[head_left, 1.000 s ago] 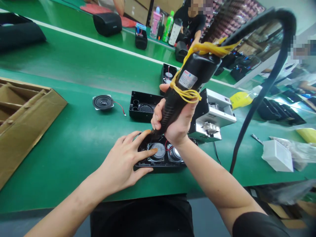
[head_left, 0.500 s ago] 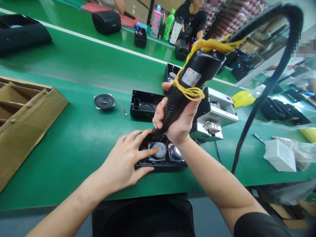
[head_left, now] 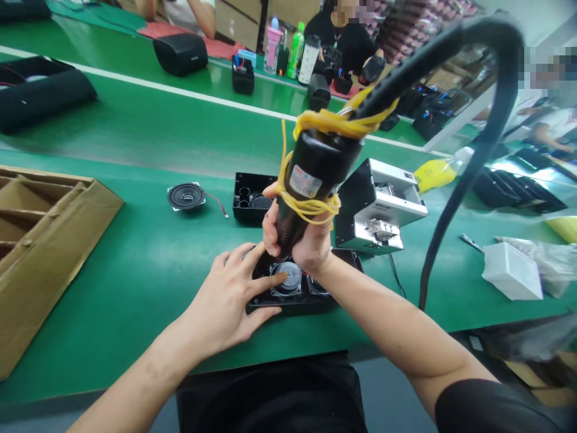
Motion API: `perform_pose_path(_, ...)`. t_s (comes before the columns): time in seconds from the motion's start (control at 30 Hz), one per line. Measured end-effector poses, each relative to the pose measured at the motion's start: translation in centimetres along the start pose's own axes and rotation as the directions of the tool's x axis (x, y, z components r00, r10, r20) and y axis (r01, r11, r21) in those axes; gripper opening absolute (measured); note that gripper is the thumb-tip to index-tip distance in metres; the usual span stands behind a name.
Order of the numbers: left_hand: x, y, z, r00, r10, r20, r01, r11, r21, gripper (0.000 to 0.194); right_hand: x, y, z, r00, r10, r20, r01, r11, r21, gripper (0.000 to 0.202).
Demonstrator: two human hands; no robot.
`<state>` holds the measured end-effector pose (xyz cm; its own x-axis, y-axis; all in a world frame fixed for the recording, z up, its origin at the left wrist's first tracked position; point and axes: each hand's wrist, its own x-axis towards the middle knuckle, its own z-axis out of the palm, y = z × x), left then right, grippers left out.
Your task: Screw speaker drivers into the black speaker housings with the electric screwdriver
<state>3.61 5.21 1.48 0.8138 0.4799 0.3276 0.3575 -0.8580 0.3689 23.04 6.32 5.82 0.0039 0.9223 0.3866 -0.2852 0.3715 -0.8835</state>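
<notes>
A black speaker housing lies on the green bench, with two round speaker drivers inside. My left hand rests on its left end, fingers spread, one fingertip on the left driver. My right hand is wrapped round a black power screwdriver with yellow bands and a thick black cable. The tool points down into the housing near the left driver; its tip is hidden. Behind the hands sits another open black housing, partly covered by my right hand.
Left of it lies a loose speaker driver with a red wire. A cardboard divider box stands at the left, a silver-black machine and a white bin at the right. People sit across the bench beside bottles.
My right hand and the screwdriver have moved left and down, and the tool stands more upright. My left hand keeps its place on the housing. The view has shifted slightly.
</notes>
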Motion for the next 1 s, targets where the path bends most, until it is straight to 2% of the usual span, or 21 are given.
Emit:
perform_pose_path(0.3, -0.3, 0.0, 0.1, 0.999, -0.021, 0.032, 0.021, 1.0, -0.018, 0.044, -0.5, 2.1, -0.8, 0.995, 0.054, 0.081, -0.055, 0.998, 0.012, 0.08)
perform_pose_path(0.43, -0.3, -0.1, 0.0, 0.999, -0.019, 0.042, 0.02, 1.0, -0.018, 0.045, -0.2, 2.3, -0.4, 0.991, 0.078, 0.106, -0.078, 0.997, 0.0, 0.084)
perform_pose_path(0.57, -0.7, -0.4, 0.4, 1.0, 0.02, -0.007, -0.02, 0.999, 0.04, 0.046, 0.3, 0.4, 0.3, 0.996, 0.035, 0.079, -0.035, 0.999, -0.006, 0.074)
perform_pose_path(0.63, -0.9, -0.7, 0.7, 0.999, 0.047, -0.026, -0.045, 0.996, 0.072, 0.044, 0.2, -1.7, 0.0, 1.0, -0.025, 0.014, 0.025, 1.0, -0.007, 0.07)
perform_pose_path(0.7, -1.1, -1.1, 1.0, 0.997, 0.066, -0.033, -0.063, 0.994, 0.086, 0.044, -0.1, -4.5, -1.0, 0.986, -0.136, -0.091, 0.133, 0.99, -0.034, 0.068)
perform_pose_path(0.8, -1.3, -1.9, 1.5, 0.997, 0.065, -0.037, -0.061, 0.995, 0.084, 0.046, -1.1, -9.3, -4.0, 0.911, -0.334, -0.242, 0.305, 0.941, -0.149, 0.06)
perform_pose_path(0.87, -1.5, -2.3, 1.7, 0.998, 0.062, -0.033, -0.059, 0.995, 0.084, 0.048, -1.8, -12.0, -6.7, 0.845, -0.43, -0.319, 0.364, 0.898, -0.249, 0.059)
perform_pose_path(0.93, -1.7, -2.5, 1.9, 0.998, 0.056, -0.027, -0.053, 0.995, 0.083, 0.051, -2.2, -13.6, -9.7, 0.756, -0.526, -0.389, 0.388, 0.839, -0.381, 0.061)
perform_pose_path(1.0, -1.7, -2.3, 1.9, 0.998, 0.057, -0.03, -0.054, 0.995, 0.088, 0.054, -2.5, -14.0, -12.4, 0.683, -0.583, -0.441, 0.378, 0.798, -0.47, 0.064)
